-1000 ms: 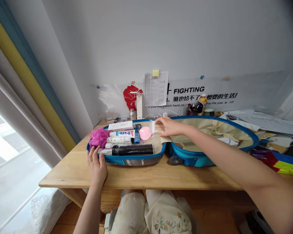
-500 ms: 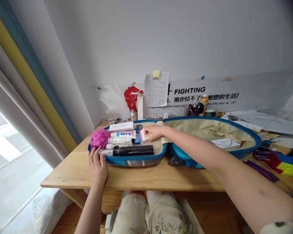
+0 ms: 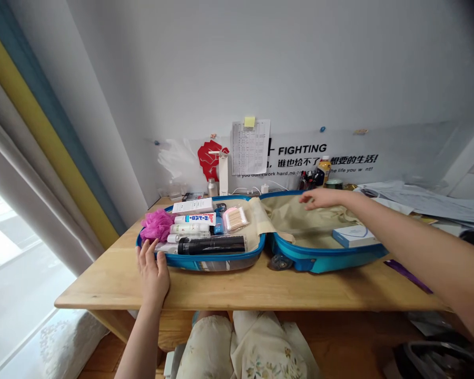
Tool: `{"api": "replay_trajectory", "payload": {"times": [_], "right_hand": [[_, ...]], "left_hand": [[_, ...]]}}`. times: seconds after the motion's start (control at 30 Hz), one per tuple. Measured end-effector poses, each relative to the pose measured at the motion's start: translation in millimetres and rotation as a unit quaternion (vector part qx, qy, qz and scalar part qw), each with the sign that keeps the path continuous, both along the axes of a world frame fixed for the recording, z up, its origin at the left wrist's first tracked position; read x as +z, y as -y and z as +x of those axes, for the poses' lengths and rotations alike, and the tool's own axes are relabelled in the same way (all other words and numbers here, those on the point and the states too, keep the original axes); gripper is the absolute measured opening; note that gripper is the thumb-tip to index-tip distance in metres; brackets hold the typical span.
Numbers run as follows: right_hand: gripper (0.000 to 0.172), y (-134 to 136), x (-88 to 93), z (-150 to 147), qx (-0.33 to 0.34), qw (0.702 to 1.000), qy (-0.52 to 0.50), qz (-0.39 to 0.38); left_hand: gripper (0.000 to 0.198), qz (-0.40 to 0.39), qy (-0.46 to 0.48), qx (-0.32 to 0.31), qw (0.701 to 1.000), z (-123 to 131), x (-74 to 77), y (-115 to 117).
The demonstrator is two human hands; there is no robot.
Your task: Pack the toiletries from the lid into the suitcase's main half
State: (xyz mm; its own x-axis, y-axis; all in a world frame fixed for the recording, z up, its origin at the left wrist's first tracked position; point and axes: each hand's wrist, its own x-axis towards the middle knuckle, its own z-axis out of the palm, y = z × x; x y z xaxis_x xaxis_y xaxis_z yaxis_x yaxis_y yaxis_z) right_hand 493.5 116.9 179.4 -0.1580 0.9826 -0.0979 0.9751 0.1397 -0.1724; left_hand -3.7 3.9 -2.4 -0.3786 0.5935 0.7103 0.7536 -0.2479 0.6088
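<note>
An open blue suitcase point(image 3: 225, 261) lies on the wooden desk. My left hand point(image 3: 154, 271) rests against its front left rim, fingers spread, beside a pink bath puff point(image 3: 157, 225). My right hand point(image 3: 322, 198) hovers over the right half, fingers apart and holding nothing. In the left half lie a pack of cotton swabs point(image 3: 234, 218), a toothpaste tube point(image 3: 195, 219), a white tube point(image 3: 189, 229), a white box point(image 3: 192, 206) and a black cylinder point(image 3: 211, 245). A blue and white box point(image 3: 353, 236) sits in the right half, partly behind my right forearm.
The desk point(image 3: 221, 292) has its front edge just above my lap. Behind the suitcase stand a white lamp point(image 3: 223, 173), a small metallic bottle point(image 3: 211, 187) and a yellow bottle point(image 3: 324, 169). Papers point(image 3: 411, 192) spread over the back right, and a purple strip point(image 3: 408, 275) lies at the right.
My right hand has let go of the cotton swab pack, which stays in the left half, and has moved right over the other half. My left hand stays at the rim.
</note>
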Motion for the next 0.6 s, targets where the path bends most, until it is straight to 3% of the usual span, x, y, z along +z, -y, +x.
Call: {"api": "replay_trajectory", "payload": {"times": [0.17,0.3,0.47,0.6], "right_hand": [[0.024,24.8,-32.6,62.7,-0.124,0.986,0.052,-0.101],[0.026,33.2,-57.9,89.1,-0.166,0.974,0.087,-0.127],[0.022,31.1,-80.0,104.9,-0.167,0.976,0.094,-0.102],[0.022,27.9,-89.1,110.9,-0.175,0.982,0.065,-0.039]], "left_hand": [[0.045,0.0,-0.003,0.001,1.0,1.3,2.2,1.2],[0.045,0.0,-0.002,0.001,1.0,1.2,2.3,1.3],[0.045,0.003,-0.008,0.004,1.0,0.1,1.1,0.2],[0.045,0.0,-0.008,0.001,1.0,-0.9,0.2,-0.4]]}}
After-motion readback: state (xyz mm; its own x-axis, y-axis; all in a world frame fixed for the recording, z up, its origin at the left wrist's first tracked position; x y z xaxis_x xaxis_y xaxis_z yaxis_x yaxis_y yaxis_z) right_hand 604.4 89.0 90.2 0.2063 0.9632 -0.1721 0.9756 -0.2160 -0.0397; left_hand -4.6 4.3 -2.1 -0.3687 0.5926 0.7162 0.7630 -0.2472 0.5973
